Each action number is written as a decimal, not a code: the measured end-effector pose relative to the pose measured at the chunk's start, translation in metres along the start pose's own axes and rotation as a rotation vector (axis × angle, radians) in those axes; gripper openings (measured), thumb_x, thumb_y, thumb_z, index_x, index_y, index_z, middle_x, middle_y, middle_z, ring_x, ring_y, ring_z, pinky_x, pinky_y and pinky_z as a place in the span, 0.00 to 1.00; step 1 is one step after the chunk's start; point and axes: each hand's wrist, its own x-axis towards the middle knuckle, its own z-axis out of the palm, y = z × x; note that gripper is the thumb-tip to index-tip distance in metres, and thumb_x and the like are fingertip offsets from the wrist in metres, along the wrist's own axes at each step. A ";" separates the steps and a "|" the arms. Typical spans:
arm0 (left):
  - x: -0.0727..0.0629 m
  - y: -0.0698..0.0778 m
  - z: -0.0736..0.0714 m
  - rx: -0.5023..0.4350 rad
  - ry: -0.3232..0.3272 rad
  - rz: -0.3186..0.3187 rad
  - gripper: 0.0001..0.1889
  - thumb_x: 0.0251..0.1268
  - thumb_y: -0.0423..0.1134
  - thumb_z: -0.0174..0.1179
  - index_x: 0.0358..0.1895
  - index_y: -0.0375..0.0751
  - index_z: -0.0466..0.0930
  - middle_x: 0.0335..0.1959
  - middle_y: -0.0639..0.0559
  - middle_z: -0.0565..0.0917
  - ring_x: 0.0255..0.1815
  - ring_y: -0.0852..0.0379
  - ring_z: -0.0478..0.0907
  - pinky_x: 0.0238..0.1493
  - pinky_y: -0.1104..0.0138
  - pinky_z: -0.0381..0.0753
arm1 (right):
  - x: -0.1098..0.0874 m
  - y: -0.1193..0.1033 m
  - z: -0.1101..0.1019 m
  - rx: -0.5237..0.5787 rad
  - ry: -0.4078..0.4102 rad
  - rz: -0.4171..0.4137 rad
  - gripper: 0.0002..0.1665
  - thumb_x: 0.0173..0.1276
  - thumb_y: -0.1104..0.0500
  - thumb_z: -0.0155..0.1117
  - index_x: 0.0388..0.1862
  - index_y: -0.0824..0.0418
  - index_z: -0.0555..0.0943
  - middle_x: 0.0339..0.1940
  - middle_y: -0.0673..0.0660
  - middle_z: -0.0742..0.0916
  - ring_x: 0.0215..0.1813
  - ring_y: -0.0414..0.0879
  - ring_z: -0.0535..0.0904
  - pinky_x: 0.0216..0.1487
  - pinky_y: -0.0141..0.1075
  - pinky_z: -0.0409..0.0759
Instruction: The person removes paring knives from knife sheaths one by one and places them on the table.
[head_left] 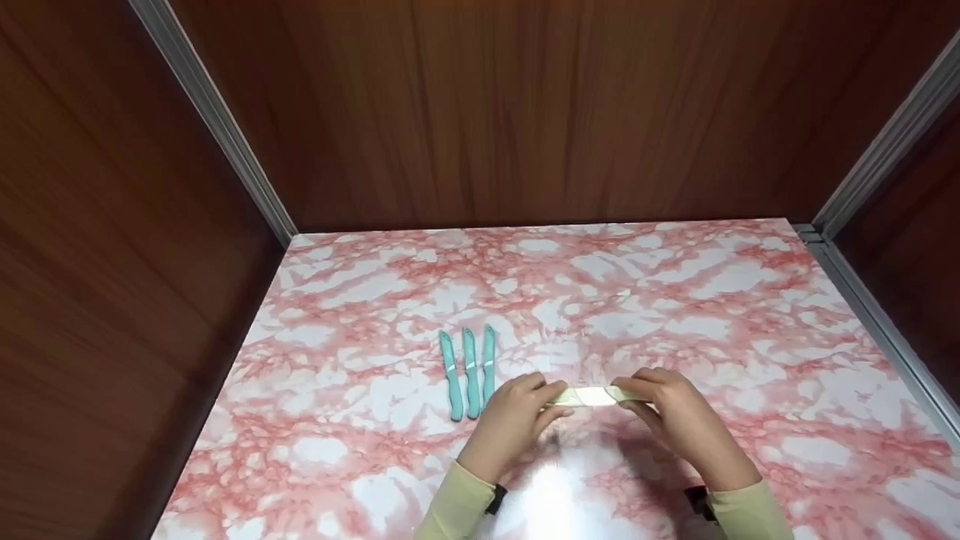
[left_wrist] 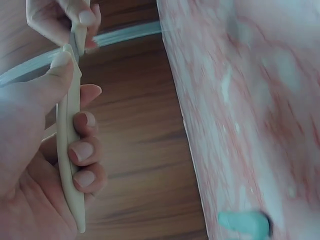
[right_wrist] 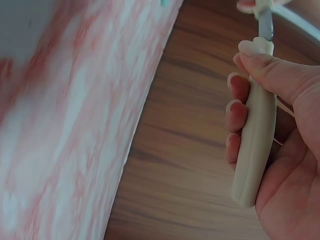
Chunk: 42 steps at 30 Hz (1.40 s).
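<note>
A cream knife is held level above the table between both hands. My left hand grips its slim cream blade cover, which tapers toward the lower end in the left wrist view. My right hand holds the thicker rounded handle, with the thumb laid along its top. A short strip of metal blade shows between handle and cover; the rest of the blade is hidden. Just left of my left hand, three teal knives lie side by side on the table, a pale band across each.
The table has a red and white marbled top. Brown wood-grain panels rise behind it and at both sides, with grey metal strips at the corners.
</note>
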 end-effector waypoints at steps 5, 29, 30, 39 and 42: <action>-0.002 -0.005 -0.005 -0.016 -0.002 -0.005 0.16 0.63 0.51 0.61 0.50 0.48 0.83 0.29 0.57 0.74 0.26 0.63 0.67 0.32 0.72 0.72 | -0.002 0.006 -0.003 0.000 0.018 0.008 0.19 0.51 0.69 0.75 0.43 0.54 0.86 0.31 0.43 0.82 0.31 0.36 0.74 0.30 0.34 0.75; -0.003 -0.004 0.001 0.007 -0.026 0.021 0.18 0.63 0.54 0.58 0.50 0.51 0.83 0.27 0.60 0.71 0.25 0.65 0.64 0.31 0.74 0.70 | -0.004 0.006 0.001 -0.024 0.042 -0.031 0.20 0.49 0.69 0.76 0.41 0.53 0.86 0.31 0.43 0.82 0.32 0.36 0.74 0.34 0.39 0.75; -0.004 -0.004 0.002 0.005 -0.028 0.019 0.18 0.63 0.54 0.58 0.50 0.51 0.83 0.27 0.60 0.71 0.25 0.65 0.64 0.31 0.74 0.69 | -0.004 0.006 0.001 -0.026 0.046 -0.034 0.20 0.48 0.69 0.76 0.40 0.53 0.86 0.31 0.43 0.82 0.32 0.36 0.74 0.34 0.39 0.75; -0.004 -0.003 0.001 -0.005 -0.038 0.004 0.18 0.63 0.53 0.58 0.52 0.51 0.83 0.28 0.60 0.72 0.26 0.65 0.64 0.31 0.74 0.69 | -0.003 0.005 0.002 -0.038 0.035 -0.008 0.19 0.50 0.69 0.76 0.41 0.55 0.86 0.33 0.45 0.83 0.34 0.39 0.77 0.37 0.40 0.75; -0.004 -0.002 0.001 -0.010 -0.042 -0.001 0.18 0.63 0.53 0.58 0.53 0.50 0.82 0.29 0.60 0.73 0.26 0.65 0.64 0.32 0.74 0.69 | -0.003 0.004 0.002 -0.032 0.030 0.004 0.19 0.49 0.69 0.76 0.41 0.55 0.86 0.33 0.45 0.84 0.36 0.41 0.78 0.39 0.42 0.76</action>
